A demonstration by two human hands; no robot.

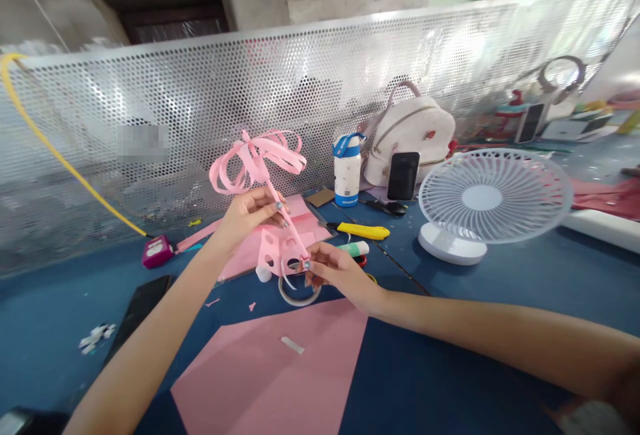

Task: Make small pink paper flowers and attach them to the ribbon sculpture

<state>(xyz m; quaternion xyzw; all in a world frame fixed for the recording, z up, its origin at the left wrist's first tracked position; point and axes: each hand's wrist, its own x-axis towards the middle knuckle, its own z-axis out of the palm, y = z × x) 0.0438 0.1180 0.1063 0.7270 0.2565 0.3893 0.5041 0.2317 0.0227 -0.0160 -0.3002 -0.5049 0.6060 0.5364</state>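
A pink paper flower [257, 161] made of looped strips sits on top of a thin pink stem, held up above the blue table. My left hand [250, 215] is closed around the upper part of the stem, just under the loops. My right hand [333, 271] pinches the lower end of the stem between its fingertips. Below and behind the hands lie a pink cut-out paper piece [273, 255] and a ring of clear tape [299, 295]. A large pink paper sheet [270, 375] lies in front of me.
A white desk fan [493, 198] stands at the right. A white bottle [347, 171], white backpack [413, 131] and black phone [403, 175] stand along the perforated metal screen [150, 121]. A yellow cutter [363, 230], glue stick [355, 249] and pink tape measure [157, 251] lie nearby.
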